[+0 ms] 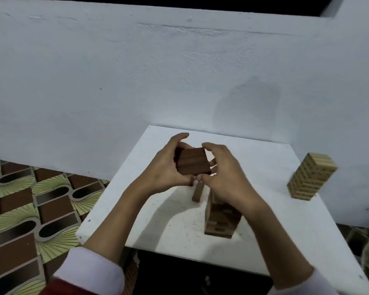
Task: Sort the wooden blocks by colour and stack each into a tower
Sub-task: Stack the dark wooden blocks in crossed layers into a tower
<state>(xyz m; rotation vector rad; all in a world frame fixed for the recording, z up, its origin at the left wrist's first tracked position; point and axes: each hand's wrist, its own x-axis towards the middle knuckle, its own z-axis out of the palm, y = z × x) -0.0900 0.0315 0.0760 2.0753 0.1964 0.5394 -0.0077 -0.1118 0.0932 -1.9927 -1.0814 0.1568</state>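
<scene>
My left hand (165, 167) and my right hand (226, 173) hold a bundle of dark brown wooden blocks (192, 161) between them, above the white table (175, 226). The left fingers curl round its far left side and the right fingers arch over its right edge; the two thumbs meet under it. Below my right wrist stands a brown block tower (222, 220), its top hidden by the hand. One loose brown block (197, 192) lies on the table under the bundle. A finished light-wood tower (311, 176) stands at the table's right edge.
The small table stands against a white wall (136, 81). Patterned brown and green floor (30, 209) lies to the left. A dark object (190, 275) sits below the table's near edge.
</scene>
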